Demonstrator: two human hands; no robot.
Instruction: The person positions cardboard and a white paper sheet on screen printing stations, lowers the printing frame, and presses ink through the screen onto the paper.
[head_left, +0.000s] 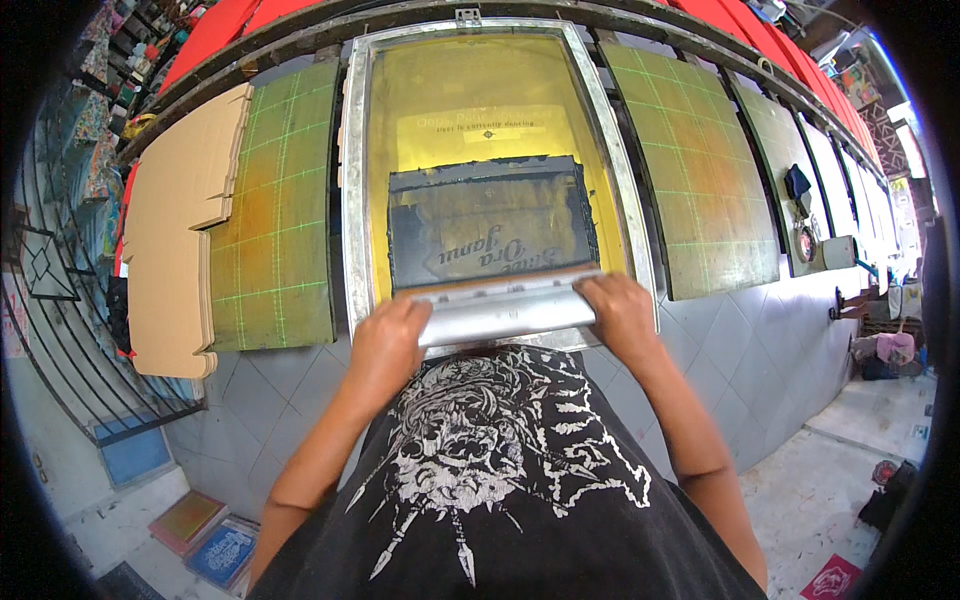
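Note:
My left hand (393,332) and my right hand (618,310) are closed round the two ends of a wide squeegee (508,312) with a silver metal handle. It lies across the near end of a printing screen, close to my body. The screen has a metal frame (356,150) and yellow mesh (480,75). A dark ink-covered rectangle (410,215) with lettering showing through sits on the nearer half of the mesh, just beyond the squeegee. The squeegee's blade edge is mostly hidden, so its contact with the mesh cannot be made out.
Green boards with bright grid lines stand left (275,215) and right (695,175) of the screen. Brown cardboard (175,240) overlaps the left one. Farther right, a dark cloth (797,190) rests on a pale board. Framed screens (225,550) lie on the floor at lower left.

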